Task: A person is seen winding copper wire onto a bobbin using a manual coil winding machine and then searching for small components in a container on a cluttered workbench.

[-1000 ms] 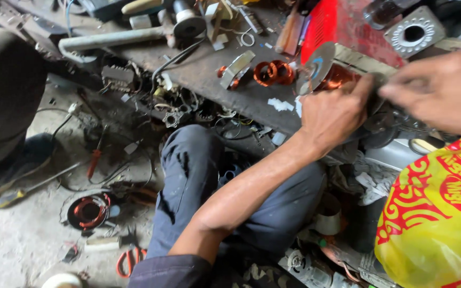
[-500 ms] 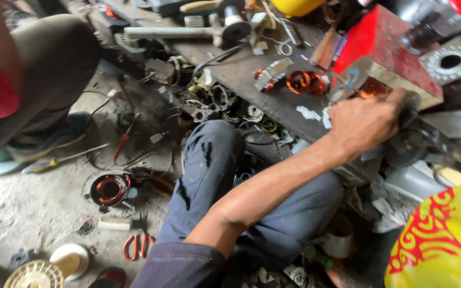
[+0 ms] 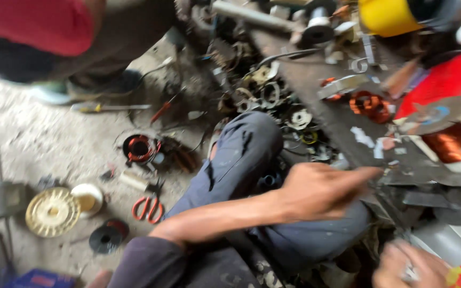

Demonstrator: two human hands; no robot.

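Fingers of the left hand (image 3: 321, 192) hold nothing, forefinger stretched toward scrap plates on the tabletop (image 3: 316, 101) centre-right; better to steady before picking; right hand (image 3: 401, 266), lower right, unclear.

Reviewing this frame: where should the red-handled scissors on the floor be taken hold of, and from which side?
Take the red-handled scissors by the two handle loops, coming from above. They lie flat on the concrete floor, loops toward the viewer, blades pointing away toward a small hammer-like tool. The loops look free of clutter, judging from a blurred frame.
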